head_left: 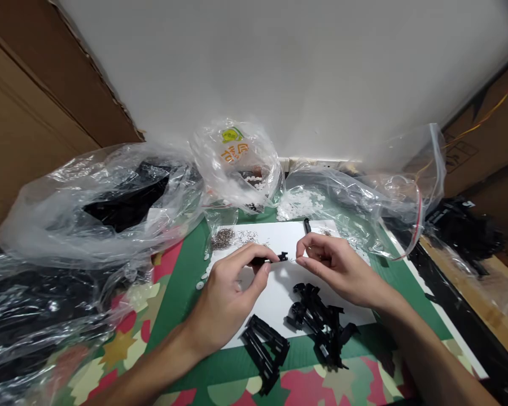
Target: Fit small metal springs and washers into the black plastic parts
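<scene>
My left hand [228, 293] pinches a small black plastic part [275, 259] between thumb and fingers, above a white sheet [279, 237]. My right hand [338, 268] is close to the part's right end, fingertips pinched on something tiny and thin that I cannot make out. A black tool or pen [307, 226] sticks up behind the right hand's fingers. Below the hands lies a pile of black plastic parts [322, 321], with more black parts [265, 347] to its left.
A heap of small metal springs [222, 238] lies at the sheet's far left. Clear plastic bags hold black parts [127, 206] and white pieces [300, 203]. A green patterned mat [182, 282] covers the table. Cardboard boxes [34, 113] stand left; a white wall is ahead.
</scene>
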Demonstrator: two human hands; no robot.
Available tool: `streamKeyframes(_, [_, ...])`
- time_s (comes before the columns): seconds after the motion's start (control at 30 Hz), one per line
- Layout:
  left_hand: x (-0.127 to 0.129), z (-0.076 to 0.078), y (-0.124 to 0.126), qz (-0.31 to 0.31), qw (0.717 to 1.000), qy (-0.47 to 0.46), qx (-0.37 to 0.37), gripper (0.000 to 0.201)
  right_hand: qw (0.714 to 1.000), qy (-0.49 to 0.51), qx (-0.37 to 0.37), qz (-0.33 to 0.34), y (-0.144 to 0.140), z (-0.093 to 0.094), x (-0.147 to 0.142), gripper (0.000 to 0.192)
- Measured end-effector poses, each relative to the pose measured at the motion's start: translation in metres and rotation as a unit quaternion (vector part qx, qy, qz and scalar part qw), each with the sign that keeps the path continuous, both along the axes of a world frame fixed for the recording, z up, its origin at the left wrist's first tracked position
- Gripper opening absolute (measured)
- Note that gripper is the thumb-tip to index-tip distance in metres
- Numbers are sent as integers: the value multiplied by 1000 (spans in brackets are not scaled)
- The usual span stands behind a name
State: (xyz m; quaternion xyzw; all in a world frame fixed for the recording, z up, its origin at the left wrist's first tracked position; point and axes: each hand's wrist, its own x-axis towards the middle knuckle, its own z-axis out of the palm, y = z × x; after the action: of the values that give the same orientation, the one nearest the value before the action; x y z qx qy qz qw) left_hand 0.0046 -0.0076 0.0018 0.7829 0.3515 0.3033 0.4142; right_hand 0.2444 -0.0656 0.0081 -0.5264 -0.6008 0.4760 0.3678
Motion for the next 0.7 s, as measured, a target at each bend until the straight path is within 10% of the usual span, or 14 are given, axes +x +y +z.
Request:
streamKeyframes(0.27, [5, -1, -7, -67, 993, -26, -97, 19, 994, -53, 98, -4, -5, -2, -15, 9])
streamKeyframes(0.7, [5, -3, -6, -74, 994, -74, -15, 15, 976, -53, 210, -29, -6, -5, -17, 6])
